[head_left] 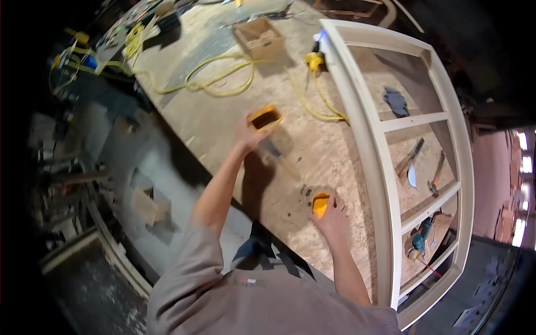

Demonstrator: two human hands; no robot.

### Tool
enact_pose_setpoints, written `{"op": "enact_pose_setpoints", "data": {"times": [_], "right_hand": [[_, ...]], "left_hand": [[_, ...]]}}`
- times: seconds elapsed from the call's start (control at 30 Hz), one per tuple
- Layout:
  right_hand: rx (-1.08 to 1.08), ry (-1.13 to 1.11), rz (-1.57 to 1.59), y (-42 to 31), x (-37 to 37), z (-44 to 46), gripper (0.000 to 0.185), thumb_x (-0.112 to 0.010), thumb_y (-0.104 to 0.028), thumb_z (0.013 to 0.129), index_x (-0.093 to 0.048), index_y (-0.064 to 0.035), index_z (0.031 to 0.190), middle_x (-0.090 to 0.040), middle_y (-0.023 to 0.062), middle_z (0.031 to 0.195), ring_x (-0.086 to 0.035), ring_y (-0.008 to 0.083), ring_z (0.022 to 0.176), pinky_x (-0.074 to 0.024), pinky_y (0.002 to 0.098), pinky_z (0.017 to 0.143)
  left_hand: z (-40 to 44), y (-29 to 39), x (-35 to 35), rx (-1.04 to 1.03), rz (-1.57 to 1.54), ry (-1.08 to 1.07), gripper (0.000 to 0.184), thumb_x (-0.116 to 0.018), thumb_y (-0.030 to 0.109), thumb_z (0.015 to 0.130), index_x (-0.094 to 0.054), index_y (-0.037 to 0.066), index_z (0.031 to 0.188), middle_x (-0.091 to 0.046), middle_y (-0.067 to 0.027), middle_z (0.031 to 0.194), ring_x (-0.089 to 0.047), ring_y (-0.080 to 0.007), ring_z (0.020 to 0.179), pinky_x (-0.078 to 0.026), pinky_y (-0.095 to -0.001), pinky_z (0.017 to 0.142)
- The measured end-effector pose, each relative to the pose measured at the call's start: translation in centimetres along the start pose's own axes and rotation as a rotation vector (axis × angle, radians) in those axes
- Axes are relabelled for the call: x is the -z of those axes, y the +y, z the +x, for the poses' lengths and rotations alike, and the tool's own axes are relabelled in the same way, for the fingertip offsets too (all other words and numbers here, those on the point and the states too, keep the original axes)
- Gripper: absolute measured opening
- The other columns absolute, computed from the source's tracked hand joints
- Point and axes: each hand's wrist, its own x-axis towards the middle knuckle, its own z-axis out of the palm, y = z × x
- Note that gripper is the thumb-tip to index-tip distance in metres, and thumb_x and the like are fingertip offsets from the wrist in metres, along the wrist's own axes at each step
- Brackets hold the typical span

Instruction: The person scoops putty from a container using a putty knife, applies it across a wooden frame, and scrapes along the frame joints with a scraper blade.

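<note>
My left hand (247, 135) is closed around a yellow open-mouthed container (271, 109), held above the worktable with its dark hollow inside facing up. Lower right, my right hand (334, 219) grips a smaller yellow cup-like piece (320, 205), perhaps a lid, close to the tabletop. The two yellow pieces are apart. Just beneath the left hand is a blurred dark and tan elongated thing (272, 148); its kind cannot be made out. Several small dark spots (306, 191) mark the wood beside the right hand.
A pale wooden frame (391, 184) with crossbars stretches along the right. Within its outline show a grey glove (396, 101), a hammer (437, 174) and a teal power tool (419, 242). Farther back are a box of scraps (259, 39) and a yellow cord (223, 92). The table's edge (184, 159) runs diagonally on the left.
</note>
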Motion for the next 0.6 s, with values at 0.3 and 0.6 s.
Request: {"op": "enact_pose_setpoints", "data": {"times": [0.3,0.6], "right_hand": [[0.095,0.026,1.421,1.0,3.2,-1.2,0.107,-0.088,-0.012,0.073,-0.023,-0.0115,0.159,-0.048,0.0182,0.139,-0.054,0.0319,0.128,-0.0495,0.0463,0.105],[0.786,0.295,1.706,0.8,6.2,-9.9,0.094,-0.091,-0.004,0.067,-0.036,-0.0076,0.144,-0.052,0.0119,0.134,-0.051,0.0259,0.131,-0.0429,0.0423,0.112]], "left_hand": [[-16.6,11.1,4.1,0.377,-0.677,-0.468,0.070,-0.077,-0.008,0.068,-0.053,0.004,0.133,-0.065,-0.0108,0.126,-0.064,-0.0252,0.120,-0.059,-0.0419,0.096],[-27.4,19.7,0.3,0.421,-0.783,-0.802,0.077,-0.076,-0.007,0.075,-0.047,0.001,0.145,-0.063,-0.0078,0.133,-0.060,-0.0204,0.124,-0.046,-0.0358,0.109]]}}
